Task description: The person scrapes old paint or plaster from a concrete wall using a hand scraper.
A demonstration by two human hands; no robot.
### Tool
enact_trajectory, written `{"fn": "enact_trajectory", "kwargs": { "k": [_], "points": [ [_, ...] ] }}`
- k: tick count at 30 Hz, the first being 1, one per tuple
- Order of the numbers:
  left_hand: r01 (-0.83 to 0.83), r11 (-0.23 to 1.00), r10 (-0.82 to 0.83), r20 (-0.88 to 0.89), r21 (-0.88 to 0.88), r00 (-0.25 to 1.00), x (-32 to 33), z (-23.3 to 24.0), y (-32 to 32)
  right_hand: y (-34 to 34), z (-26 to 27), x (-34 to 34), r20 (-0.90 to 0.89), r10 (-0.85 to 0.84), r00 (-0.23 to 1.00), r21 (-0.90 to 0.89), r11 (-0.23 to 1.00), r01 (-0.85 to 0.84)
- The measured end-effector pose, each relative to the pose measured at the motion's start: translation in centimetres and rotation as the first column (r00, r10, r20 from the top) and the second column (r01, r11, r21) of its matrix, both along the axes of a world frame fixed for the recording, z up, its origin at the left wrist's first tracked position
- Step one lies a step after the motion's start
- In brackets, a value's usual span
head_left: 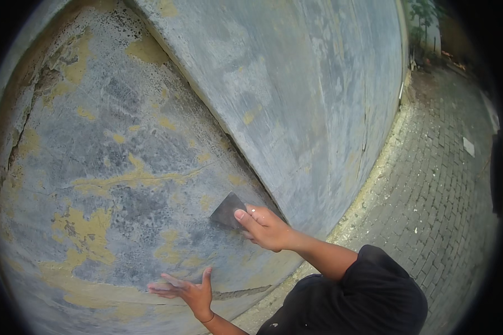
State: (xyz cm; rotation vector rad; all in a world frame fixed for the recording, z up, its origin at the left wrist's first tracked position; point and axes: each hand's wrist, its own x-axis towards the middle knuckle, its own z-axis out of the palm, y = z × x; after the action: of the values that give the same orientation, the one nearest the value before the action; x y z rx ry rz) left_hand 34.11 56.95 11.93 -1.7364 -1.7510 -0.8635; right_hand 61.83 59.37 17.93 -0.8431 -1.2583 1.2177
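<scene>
My right hand (264, 228) grips a flat dark metal scraper blade (228, 211), its thumb pressed on the near face. The blade lies at or close against a weathered plaster wall (142, 142) with grey, blackened and yellowish patches of old paint. Lower and to the left, my left hand (186, 289) has its fingers spread and holds nothing; whether its fingertips touch the wall I cannot tell. A thin dark band circles the left wrist.
A raised wall section (272, 92) with a long slanting edge stands right of the recessed part. Cracks run along the wall's left side. Brick paving (431, 180) with scattered pale flakes borders the wall's base, and a white flat piece (468, 147) lies on it.
</scene>
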Motion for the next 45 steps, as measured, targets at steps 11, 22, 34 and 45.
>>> {"fn": "enact_trajectory", "kwargs": {
  "k": [11, 22, 34, 45],
  "points": [
    [-0.013, 1.0, 0.013, -0.005, 0.011, 1.0, -0.1, -0.2, 0.0, 0.1, 1.0, 0.0, -0.02, 0.026, 0.999, 0.012, 1.0, -0.026],
    [-0.069, 0.997, 0.069, -0.017, 0.022, 0.997, -0.2, -0.4, 0.1, -1.1, 1.2, 1.8, -0.073, 0.048, 0.996, -0.112, 0.992, -0.056],
    [-0.057, 0.998, 0.057, -0.015, -0.002, 0.998, -0.1, -0.2, 0.1, -0.7, 0.2, 2.2, -0.107, 0.005, 0.994, -0.121, 0.992, -0.018],
    [-0.052, 0.998, 0.053, -0.044, 0.019, 0.998, -0.1, -0.1, 0.1, -0.1, -0.3, 2.2, -0.004, -0.042, 0.999, 0.011, 0.999, 0.042]
  ]
}}
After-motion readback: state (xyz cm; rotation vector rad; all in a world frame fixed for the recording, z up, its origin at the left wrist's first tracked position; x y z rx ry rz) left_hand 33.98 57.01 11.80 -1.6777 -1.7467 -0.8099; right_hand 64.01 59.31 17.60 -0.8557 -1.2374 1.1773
